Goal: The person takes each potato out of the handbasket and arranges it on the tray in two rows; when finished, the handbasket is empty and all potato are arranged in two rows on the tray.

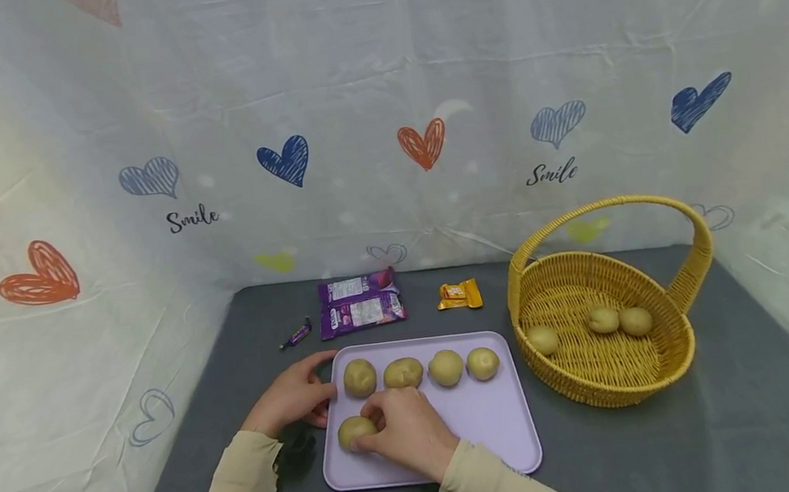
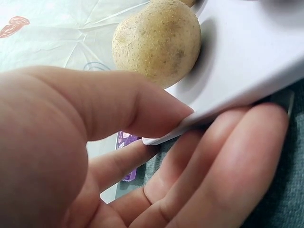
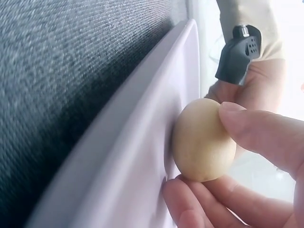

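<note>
My right hand (image 1: 410, 432) holds a small round potato (image 1: 354, 432) at the left front of a pale purple tray (image 1: 491, 426). In the right wrist view, the thumb is on one side of this potato (image 3: 202, 140) and fingertips are on the other, close over the tray's surface. At the tray's left edge, my left hand (image 1: 296, 395) grips the rim, thumb on top and fingers along the outside and underneath, as the left wrist view shows. Several potatoes (image 1: 446, 367) form a row along the tray's back; the leftmost potato (image 2: 159, 45) lies just beyond my left thumb.
A yellow woven basket (image 1: 601, 393) with a tall handle stands right of the tray, with three potatoes (image 1: 603, 319) inside. Behind the tray lie purple snack packets (image 1: 362, 302), a small purple wrapped candy (image 1: 297, 334) and an orange packet (image 1: 459, 294). A heart-printed curtain (image 1: 392, 222) borders the grey table.
</note>
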A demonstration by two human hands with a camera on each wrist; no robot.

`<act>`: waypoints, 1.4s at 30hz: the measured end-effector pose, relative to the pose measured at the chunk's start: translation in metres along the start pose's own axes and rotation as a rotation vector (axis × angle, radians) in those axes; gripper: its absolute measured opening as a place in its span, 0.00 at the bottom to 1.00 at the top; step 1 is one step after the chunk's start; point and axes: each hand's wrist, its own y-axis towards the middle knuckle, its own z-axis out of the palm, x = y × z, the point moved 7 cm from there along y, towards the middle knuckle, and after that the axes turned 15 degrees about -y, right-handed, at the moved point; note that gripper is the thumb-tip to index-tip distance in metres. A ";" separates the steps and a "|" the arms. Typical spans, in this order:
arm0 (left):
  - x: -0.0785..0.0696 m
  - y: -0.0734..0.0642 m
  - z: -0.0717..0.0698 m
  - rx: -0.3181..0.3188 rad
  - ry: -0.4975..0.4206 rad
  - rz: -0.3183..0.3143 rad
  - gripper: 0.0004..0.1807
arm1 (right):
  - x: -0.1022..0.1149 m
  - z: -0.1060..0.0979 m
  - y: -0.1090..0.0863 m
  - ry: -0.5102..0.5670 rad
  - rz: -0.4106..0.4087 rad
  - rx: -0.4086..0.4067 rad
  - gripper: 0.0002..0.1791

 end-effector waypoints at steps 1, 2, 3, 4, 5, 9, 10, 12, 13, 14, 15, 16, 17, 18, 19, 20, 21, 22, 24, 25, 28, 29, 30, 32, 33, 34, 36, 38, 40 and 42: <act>0.000 0.000 0.000 0.000 0.001 -0.002 0.39 | 0.000 0.000 0.000 0.002 0.002 0.000 0.15; 0.000 0.000 0.000 -0.001 0.002 -0.003 0.39 | 0.000 0.000 0.000 0.004 0.004 0.001 0.15; 0.000 0.000 0.000 -0.001 0.004 -0.004 0.39 | 0.000 0.000 0.000 0.006 0.006 0.000 0.15; 0.000 0.000 0.000 -0.001 0.007 -0.006 0.39 | 0.000 -0.001 0.000 0.007 0.006 0.000 0.14; 0.000 0.000 0.000 -0.001 0.009 -0.007 0.39 | 0.000 -0.001 0.000 0.010 0.007 0.000 0.14; 0.001 0.001 0.000 0.002 0.010 -0.006 0.39 | -0.001 -0.001 0.000 0.014 0.010 0.007 0.14; 0.001 0.001 0.000 0.001 0.011 -0.005 0.39 | -0.001 -0.001 0.000 0.012 0.010 0.008 0.14; 0.002 0.001 0.000 -0.001 0.014 -0.006 0.39 | -0.002 -0.001 0.000 0.007 0.012 0.012 0.15; 0.001 0.002 0.001 0.000 0.016 -0.005 0.39 | -0.004 -0.003 -0.001 0.002 0.016 0.011 0.16; 0.000 0.003 0.002 0.002 0.018 -0.005 0.39 | -0.006 -0.005 -0.002 0.003 0.022 0.012 0.17; 0.000 0.003 0.003 0.005 0.020 -0.006 0.39 | -0.008 -0.007 -0.003 0.007 0.028 0.013 0.19; -0.001 0.004 0.004 0.007 0.020 -0.007 0.39 | -0.010 -0.010 -0.005 0.012 0.030 0.016 0.20; -0.001 0.004 0.005 0.009 0.018 -0.007 0.39 | -0.012 -0.015 -0.006 0.018 0.029 0.024 0.21; -0.001 0.004 0.006 0.011 0.018 -0.008 0.40 | -0.014 -0.020 -0.008 0.023 0.022 0.035 0.22; -0.001 0.004 0.006 0.013 0.017 -0.009 0.40 | -0.017 -0.026 -0.011 0.033 0.012 0.051 0.22; -0.001 0.003 0.006 0.014 0.017 -0.010 0.40 | -0.020 -0.033 -0.013 0.036 -0.001 0.067 0.23; 0.000 0.003 0.006 0.014 0.017 -0.011 0.40 | -0.023 -0.042 -0.016 0.034 -0.021 0.080 0.22; 0.000 0.003 0.005 0.012 0.018 -0.011 0.40 | -0.027 -0.053 -0.019 0.026 -0.038 0.089 0.21; 0.001 0.002 0.004 0.011 0.024 -0.011 0.41 | -0.036 -0.077 -0.026 0.002 -0.081 0.082 0.19; 0.002 0.002 0.003 0.013 0.027 -0.010 0.41 | -0.043 -0.091 -0.030 -0.010 -0.095 0.069 0.18; 0.003 0.001 0.002 0.020 0.026 -0.010 0.41 | -0.068 -0.135 -0.045 -0.041 -0.097 0.020 0.16; 0.003 0.001 0.002 0.023 0.027 -0.010 0.41 | -0.079 -0.148 -0.049 -0.048 -0.086 0.006 0.15; 0.003 0.001 0.002 0.024 0.025 -0.013 0.42 | -0.090 -0.161 -0.054 -0.050 -0.062 0.000 0.15; 0.002 0.001 0.002 0.029 0.028 -0.013 0.42 | -0.115 -0.183 -0.061 -0.059 -0.002 0.002 0.16; 0.002 0.001 0.002 0.027 0.029 -0.015 0.42 | -0.127 -0.192 -0.063 -0.066 0.028 0.004 0.17; 0.003 0.001 0.001 0.022 0.029 -0.019 0.42 | -0.138 -0.200 -0.064 -0.071 0.051 0.007 0.19; 0.003 0.000 0.000 0.016 0.032 -0.022 0.42 | -0.159 -0.211 -0.063 -0.077 0.091 0.020 0.21; 0.003 -0.001 0.000 0.010 0.037 -0.024 0.42 | -0.177 -0.218 -0.060 -0.081 0.121 0.036 0.25; 0.003 -0.001 0.000 0.006 0.039 -0.028 0.42 | -0.193 -0.222 -0.056 -0.087 0.144 0.052 0.27; 0.002 -0.001 0.002 0.011 0.045 -0.026 0.42 | -0.207 -0.221 -0.053 -0.089 0.167 0.072 0.29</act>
